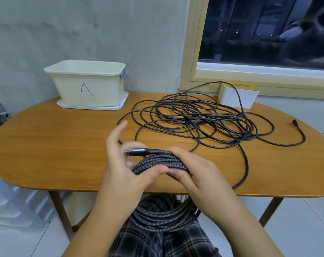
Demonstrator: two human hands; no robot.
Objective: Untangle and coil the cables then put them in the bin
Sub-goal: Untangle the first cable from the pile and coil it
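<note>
Finishing the coil of dark braided USB cable (161,162) at 6 o'clock, both hands — left hand (124,164), right hand (192,171) — clamp it, likely bound next for the cream plastic bin (87,84) at 11 o'clock, while the thin black cable tangle (200,117) waits at 1 o'clock.

Even indoor light, dark window (265,28), soft shadows, slight blur on fingers (118,134), wide-angle bending at edges

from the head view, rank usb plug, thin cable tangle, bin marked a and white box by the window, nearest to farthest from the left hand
1. USB plug: right at the left hand, by its fingers.
2. Thin cable tangle: on the table, ahead and right.
3. Bin marked A: far left, by the wall.
4. White box: far right, under the window.
</note>
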